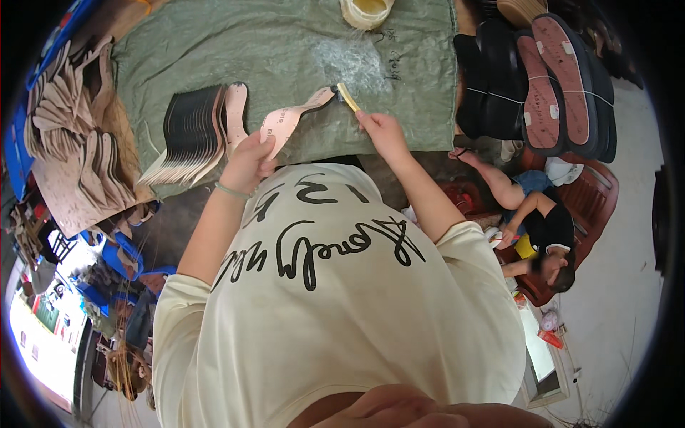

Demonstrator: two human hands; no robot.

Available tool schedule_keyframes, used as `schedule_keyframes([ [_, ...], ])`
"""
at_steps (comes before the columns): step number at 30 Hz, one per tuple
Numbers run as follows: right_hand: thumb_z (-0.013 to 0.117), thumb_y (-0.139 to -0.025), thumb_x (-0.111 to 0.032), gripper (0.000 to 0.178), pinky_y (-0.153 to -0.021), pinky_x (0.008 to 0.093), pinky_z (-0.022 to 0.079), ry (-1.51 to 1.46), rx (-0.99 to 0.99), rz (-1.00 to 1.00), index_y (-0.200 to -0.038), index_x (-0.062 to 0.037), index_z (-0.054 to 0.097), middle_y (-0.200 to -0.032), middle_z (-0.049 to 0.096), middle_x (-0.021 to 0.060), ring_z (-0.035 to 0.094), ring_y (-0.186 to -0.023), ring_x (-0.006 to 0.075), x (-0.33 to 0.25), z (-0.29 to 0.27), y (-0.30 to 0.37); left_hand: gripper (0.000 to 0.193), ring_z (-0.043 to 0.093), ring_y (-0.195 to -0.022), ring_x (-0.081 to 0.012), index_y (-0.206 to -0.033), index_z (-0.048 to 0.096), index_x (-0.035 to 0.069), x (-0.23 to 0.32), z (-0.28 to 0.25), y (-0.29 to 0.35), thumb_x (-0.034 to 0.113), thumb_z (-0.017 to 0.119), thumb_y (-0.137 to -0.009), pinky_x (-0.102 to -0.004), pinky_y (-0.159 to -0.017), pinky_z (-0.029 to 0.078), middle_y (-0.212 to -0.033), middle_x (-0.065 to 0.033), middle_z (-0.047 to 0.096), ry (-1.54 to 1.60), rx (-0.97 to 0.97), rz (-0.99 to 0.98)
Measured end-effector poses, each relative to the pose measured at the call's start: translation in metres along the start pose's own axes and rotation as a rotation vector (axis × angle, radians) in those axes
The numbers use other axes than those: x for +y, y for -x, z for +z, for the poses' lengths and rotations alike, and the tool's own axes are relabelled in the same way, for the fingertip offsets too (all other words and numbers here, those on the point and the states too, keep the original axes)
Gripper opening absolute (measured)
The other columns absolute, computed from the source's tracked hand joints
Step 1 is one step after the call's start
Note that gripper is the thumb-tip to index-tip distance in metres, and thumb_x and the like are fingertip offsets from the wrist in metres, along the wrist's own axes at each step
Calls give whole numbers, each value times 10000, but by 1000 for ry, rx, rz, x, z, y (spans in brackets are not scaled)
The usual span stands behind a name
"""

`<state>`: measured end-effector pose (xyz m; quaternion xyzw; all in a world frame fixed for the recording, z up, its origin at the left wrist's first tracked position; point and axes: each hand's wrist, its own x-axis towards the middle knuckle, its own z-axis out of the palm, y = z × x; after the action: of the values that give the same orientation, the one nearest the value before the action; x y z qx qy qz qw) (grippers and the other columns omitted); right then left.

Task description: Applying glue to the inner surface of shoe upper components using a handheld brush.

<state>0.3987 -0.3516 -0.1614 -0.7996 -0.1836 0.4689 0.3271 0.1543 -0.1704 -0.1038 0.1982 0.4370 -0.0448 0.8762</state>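
Note:
My left hand [251,161] is closed around the near end of a pale pink insole [284,126], which slants up and to the right with a dark tip at its far end. In my right hand [384,133] is a brush with a yellowish handle [347,96]; its head meets or nearly meets that dark tip. Close to my left hand, a fanned row of insoles [191,132] with black faces overlaps on the green cloth [399,121]. One pink insole [236,107] leans at the right end of this row.
A pale tub [366,13] stands at the cloth's far edge, near a shiny smeared patch. Piles of tan insole pieces [78,135] lie at left. Tied bundles of black and pink soles [564,78] sit at right. Beyond them, another person [546,228] is on a reddish chair [599,200].

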Motion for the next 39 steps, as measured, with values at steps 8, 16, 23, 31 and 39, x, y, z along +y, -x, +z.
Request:
schedule_keyframes([
  [8,595,-868,-467,498,-556,398,424,352,-101,-41,-750,11,669,-621,596,161,560,-562,297,-23,-14,-35,258,381,-611,-25,-1196,502,47,4,1,-1,156,528,-964,-182,-506,303,-830,38,521,-474,99,114],
  [16,616,-850,-461,467,-559,430,438,507,-237,-140,-738,-12,678,-643,606,188,573,-575,343,-66,-16,-21,367,605,-857,-225,-1203,504,-4,2,-6,0,200,588,-910,-323,-791,478,-966,-158,623,-1082,135,377],
  [23,647,-868,-400,425,-487,352,370,396,-278,-122,-715,-4,655,-518,519,86,439,-464,164,-91,-7,39,254,578,-650,-292,-865,583,-33,22,15,16,202,668,-823,-367,-629,458,-720,-194,582,-1271,269,471],
  [31,617,-889,-387,429,-519,404,386,405,-209,-260,-754,20,630,-599,540,171,470,-512,312,-121,22,76,295,601,-567,-284,-736,605,-25,3,17,15,243,723,-770,-367,-547,451,-599,-189,572,-1135,390,414],
  [39,583,-875,-493,540,-545,423,421,449,27,-115,-704,19,603,-604,560,183,514,-531,302,-121,-46,19,407,626,-821,-385,-981,560,-36,7,24,21,286,718,-789,-442,-718,477,-853,-236,635,-1371,451,430],
])
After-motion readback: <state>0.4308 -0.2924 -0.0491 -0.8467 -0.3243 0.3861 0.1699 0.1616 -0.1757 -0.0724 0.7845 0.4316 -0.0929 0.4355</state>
